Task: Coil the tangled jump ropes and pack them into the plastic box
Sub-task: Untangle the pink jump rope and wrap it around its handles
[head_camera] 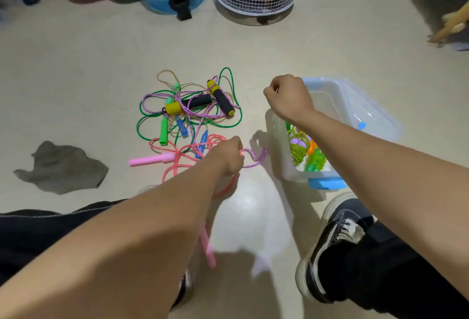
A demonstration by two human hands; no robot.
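— Which step is this?
— Untangling, by my reading. The left hand pinches a purple braided rope low over the floor, beside the pink rope. The right hand is clenched above the plastic box; whether it holds the rope's other end, I cannot tell.
— And the rest?
— The tangled pile lies mid-floor, just left of the box, which already holds coiled green ropes.
— Next?
— Probably drawing the purple strand free of the pile before looping it.
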